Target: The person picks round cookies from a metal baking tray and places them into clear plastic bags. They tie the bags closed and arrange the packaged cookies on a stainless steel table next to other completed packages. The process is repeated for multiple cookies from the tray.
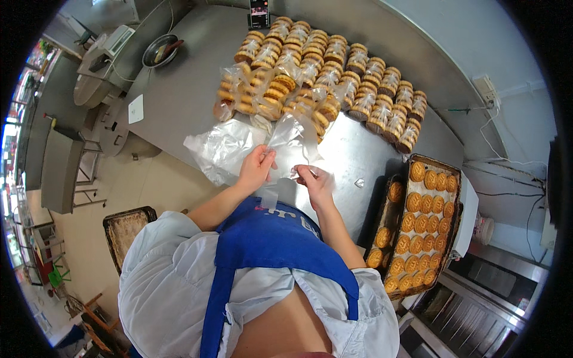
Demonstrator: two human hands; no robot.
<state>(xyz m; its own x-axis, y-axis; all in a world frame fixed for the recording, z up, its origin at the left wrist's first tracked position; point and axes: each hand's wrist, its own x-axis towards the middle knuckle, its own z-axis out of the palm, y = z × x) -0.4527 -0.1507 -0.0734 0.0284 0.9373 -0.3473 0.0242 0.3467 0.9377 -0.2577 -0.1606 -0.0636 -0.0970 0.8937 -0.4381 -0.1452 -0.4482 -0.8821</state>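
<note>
My left hand [256,169] is closed on a clear plastic bag [294,136], whose loose film spreads upward from the fingers. Close on its right, my right hand [314,182] has thumb and fingers pinched together; whatever lies between them is too small to make out. Under and beside the left hand lies a heap of clear plastic bags [216,149]. Just beyond the hands, larger bags of round golden pastries [261,95] rest on the metal table [349,146]. Rows of stacked pastries in clear wrap [352,65] stand behind these.
To the right, a dark-rimmed baking tray [428,227] of patterned pastries overlaps another tray [380,238]. A phone [259,14] stands at the far edge. A pan [161,51] and a white flat object [136,109] sit left. A bare tray [126,230] is at lower left.
</note>
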